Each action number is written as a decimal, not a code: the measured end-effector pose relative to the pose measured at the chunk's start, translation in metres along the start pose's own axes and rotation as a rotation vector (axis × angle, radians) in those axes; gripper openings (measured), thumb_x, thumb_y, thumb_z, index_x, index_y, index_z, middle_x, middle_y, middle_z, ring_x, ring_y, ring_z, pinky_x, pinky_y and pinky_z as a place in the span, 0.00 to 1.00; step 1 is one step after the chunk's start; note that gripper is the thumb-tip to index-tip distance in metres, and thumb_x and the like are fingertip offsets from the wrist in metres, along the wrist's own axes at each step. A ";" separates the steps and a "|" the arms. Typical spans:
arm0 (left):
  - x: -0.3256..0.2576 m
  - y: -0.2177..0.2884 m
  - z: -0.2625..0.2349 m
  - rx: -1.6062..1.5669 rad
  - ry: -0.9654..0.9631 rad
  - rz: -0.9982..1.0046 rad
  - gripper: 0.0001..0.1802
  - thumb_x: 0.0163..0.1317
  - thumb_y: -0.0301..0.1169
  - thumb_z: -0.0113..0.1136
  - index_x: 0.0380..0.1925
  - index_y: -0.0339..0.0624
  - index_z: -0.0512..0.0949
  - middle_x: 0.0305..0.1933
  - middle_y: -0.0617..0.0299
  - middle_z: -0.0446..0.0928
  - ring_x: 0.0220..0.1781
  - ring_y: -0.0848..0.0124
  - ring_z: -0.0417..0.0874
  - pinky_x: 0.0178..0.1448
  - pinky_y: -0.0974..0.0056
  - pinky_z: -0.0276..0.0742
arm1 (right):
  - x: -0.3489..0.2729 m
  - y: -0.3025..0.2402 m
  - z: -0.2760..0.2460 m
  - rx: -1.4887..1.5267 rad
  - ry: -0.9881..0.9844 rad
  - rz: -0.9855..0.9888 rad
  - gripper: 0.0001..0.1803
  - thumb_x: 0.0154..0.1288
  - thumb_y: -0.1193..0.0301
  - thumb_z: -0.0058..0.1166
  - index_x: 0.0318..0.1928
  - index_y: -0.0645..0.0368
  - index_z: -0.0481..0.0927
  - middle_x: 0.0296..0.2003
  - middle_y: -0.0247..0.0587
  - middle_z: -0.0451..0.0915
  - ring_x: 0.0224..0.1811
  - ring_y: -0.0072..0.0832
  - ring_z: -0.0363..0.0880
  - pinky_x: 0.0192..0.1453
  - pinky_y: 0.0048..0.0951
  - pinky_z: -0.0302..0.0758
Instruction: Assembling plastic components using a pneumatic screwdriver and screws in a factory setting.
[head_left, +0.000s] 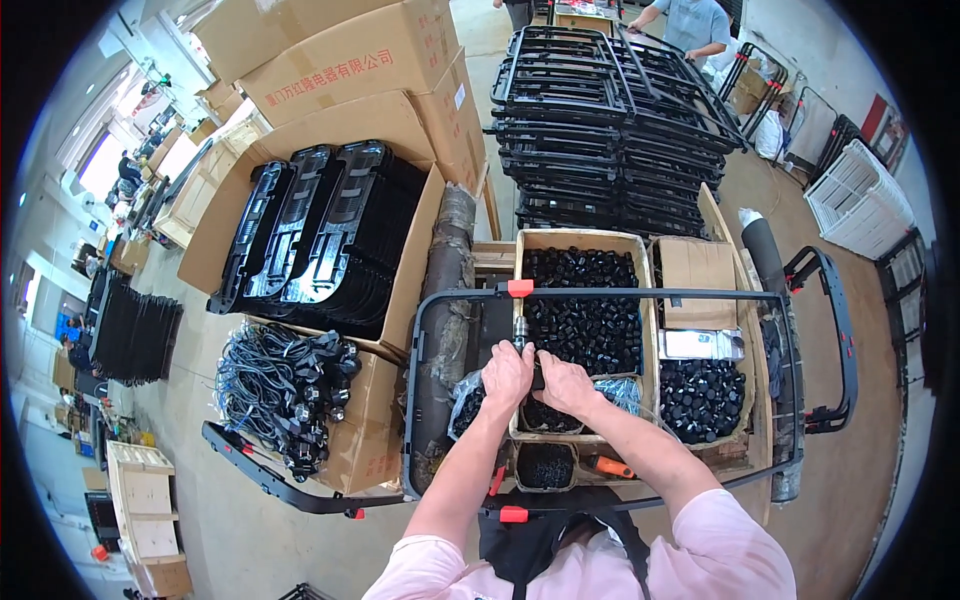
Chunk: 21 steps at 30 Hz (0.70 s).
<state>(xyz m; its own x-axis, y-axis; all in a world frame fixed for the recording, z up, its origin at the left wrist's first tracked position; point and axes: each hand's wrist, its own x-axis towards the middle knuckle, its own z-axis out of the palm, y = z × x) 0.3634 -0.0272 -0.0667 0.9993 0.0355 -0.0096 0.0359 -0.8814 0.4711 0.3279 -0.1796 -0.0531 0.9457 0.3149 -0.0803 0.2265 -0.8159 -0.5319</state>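
Observation:
A black rectangular tube frame (640,293) with red clips lies across the bench in front of me. Above its left half, my left hand (508,374) and my right hand (564,384) come together around a dark power driver with a silver chuck (521,331) pointing away from me. The fingers of both hands are closed on it, and most of its body is hidden under them. Just beyond is a box of small black plastic caps (585,330). A small bin of black screws (546,466) sits nearer me, beside an orange-handled tool (609,466).
At left, a carton holds black plastic panels (335,225), with bundled cables (275,375) before it. Round black knobs (702,400) fill a box at right. Stacked black frames (610,140) stand beyond the bench, where another person (690,28) handles one. Large cartons (345,60) tower at the back left.

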 end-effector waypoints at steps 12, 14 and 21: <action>0.008 0.007 -0.002 0.009 0.007 -0.018 0.29 0.74 0.54 0.60 0.42 0.33 0.75 0.44 0.37 0.82 0.42 0.39 0.89 0.45 0.41 0.86 | 0.005 0.008 -0.002 0.007 0.007 -0.009 0.44 0.53 0.63 0.77 0.65 0.67 0.66 0.51 0.64 0.85 0.50 0.57 0.87 0.53 0.50 0.85; 0.010 0.009 -0.003 0.015 0.007 -0.018 0.29 0.74 0.54 0.60 0.42 0.33 0.75 0.44 0.37 0.82 0.42 0.39 0.89 0.45 0.41 0.86 | 0.005 0.011 -0.002 0.020 0.034 -0.027 0.48 0.53 0.63 0.77 0.68 0.69 0.65 0.52 0.65 0.84 0.51 0.57 0.87 0.54 0.50 0.85; 0.018 0.008 0.000 0.040 0.004 -0.027 0.29 0.73 0.54 0.60 0.43 0.34 0.75 0.43 0.39 0.83 0.42 0.40 0.89 0.45 0.41 0.86 | 0.011 0.011 -0.005 0.036 0.067 -0.044 0.45 0.52 0.64 0.77 0.66 0.68 0.66 0.50 0.63 0.85 0.51 0.56 0.87 0.54 0.49 0.86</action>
<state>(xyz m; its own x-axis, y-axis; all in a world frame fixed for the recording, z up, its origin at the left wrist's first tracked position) 0.3820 -0.0342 -0.0632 0.9979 0.0617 -0.0184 0.0635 -0.8982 0.4349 0.3422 -0.1879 -0.0558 0.9489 0.3157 -0.0007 0.2604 -0.7839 -0.5636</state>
